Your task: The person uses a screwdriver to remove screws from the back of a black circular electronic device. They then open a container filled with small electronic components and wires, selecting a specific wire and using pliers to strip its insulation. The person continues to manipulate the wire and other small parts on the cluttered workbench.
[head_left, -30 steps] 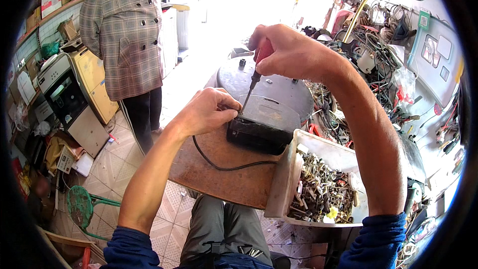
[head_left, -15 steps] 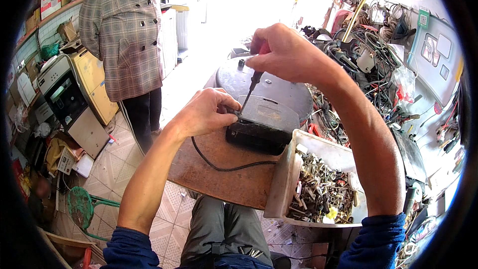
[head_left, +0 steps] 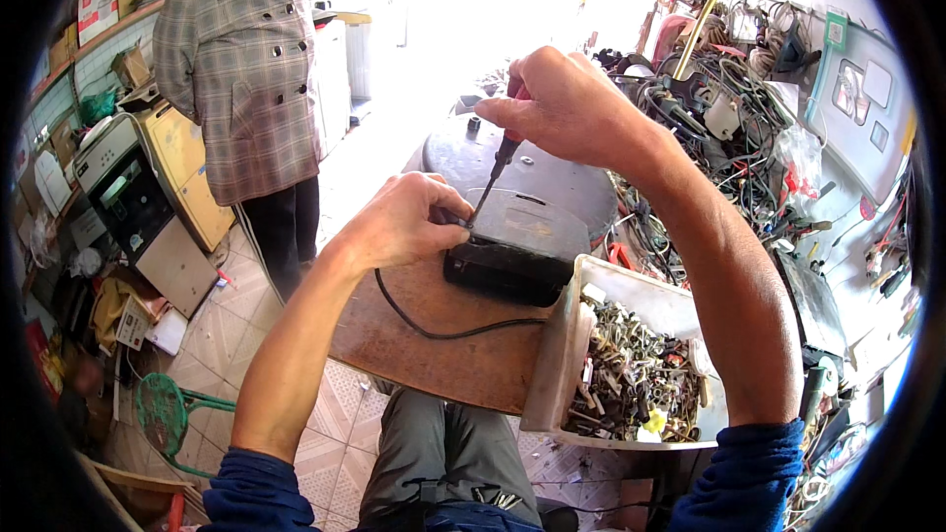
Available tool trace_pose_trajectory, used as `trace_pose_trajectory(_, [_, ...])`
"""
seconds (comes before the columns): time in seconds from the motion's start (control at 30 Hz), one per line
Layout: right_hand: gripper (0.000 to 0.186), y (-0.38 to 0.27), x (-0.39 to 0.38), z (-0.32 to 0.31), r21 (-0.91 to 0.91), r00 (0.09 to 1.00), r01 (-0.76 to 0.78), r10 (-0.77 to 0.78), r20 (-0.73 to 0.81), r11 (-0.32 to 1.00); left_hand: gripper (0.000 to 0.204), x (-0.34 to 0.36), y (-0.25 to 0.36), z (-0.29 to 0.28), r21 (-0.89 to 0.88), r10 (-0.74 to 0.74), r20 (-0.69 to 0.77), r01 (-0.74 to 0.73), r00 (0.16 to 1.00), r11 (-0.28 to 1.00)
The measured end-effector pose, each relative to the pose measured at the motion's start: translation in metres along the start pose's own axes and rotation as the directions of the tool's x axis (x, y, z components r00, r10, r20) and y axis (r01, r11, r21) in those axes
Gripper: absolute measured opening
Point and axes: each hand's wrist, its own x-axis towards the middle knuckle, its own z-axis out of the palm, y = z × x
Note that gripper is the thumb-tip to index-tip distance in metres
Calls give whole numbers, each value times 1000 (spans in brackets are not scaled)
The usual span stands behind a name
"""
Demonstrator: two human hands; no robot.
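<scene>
A black round-bodied appliance (head_left: 576, 182) with a raised block-shaped housing (head_left: 522, 227) at its near side rests on a brown wooden tabletop (head_left: 434, 355). My right hand (head_left: 562, 103) is closed around the red handle of a screwdriver (head_left: 498, 172) above it. The dark shaft slants down, its tip at the housing's near left corner. There, my left hand (head_left: 409, 222) pinches the corner between thumb and curled fingers, beside the tip. Any screw is too small to make out. A black cord (head_left: 434, 335) curves across the tabletop below the left hand.
A pale plastic bin (head_left: 552, 365) full of small metal parts stands at the right front. Tangled cables (head_left: 680, 108) and tools heap up beyond my right arm. A person in a plaid coat (head_left: 241, 69) stands at left, near a green stool (head_left: 163, 414).
The right hand's fingers have shifted slightly around the screwdriver handle, showing more of its red part. The left hand stays at the housing's corner. The whole view has drifted a little.
</scene>
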Motion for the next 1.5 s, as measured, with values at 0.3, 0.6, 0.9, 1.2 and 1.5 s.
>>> trace_pose_trajectory(0.3, [33,15,-4,7,19,996,17,-15,-93,1000,24,11,-2,6,-37,-9,11,10,1000,999])
trace_pose_trajectory(0.6, [39,13,-1,4,85,998,46,-43,-40,995,17,9,17,3,104,-45,-26,48,999,993])
trace_pose_trajectory(0.9, [33,26,-2,14,-15,983,80,-82,-163,997,22,14,16,8,119,13,-19,-10,1000,993])
trace_pose_trajectory(1.2, [32,23,-18,5,69,997,-64,66,-39,996,16,17,17,6,107,-53,7,52,999,993])
trace_pose_trajectory(1.5, [21,43,-5,14,315,997,71,-75,2,947,12,19,18,5,115,-105,7,103,995,988])
